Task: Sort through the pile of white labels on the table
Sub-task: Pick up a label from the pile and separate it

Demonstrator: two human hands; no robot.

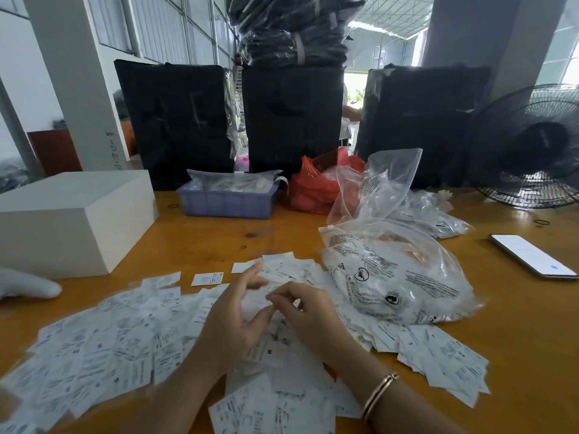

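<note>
A glossy orange table (219,233) in a warehouse carries a wide pile of white labels (103,349), spread from the left edge across to the printed plastic bags (394,277). Over its middle the left hand (232,321) has loosely spread fingers, while the right hand (300,308) curls its fingertips, seemingly pinching one label (255,303), though blur hides the contact. The labels look featherlight, thin and floppy, likely slippery when stacked; best pinched by an edge.

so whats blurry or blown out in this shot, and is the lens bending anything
Head view: the left hand smears with motion, so the labels beneath read soft; daylight behind the black bundles is blown out; the phone screen glares white; the wide lens bows the pillar and the table edge.
</note>
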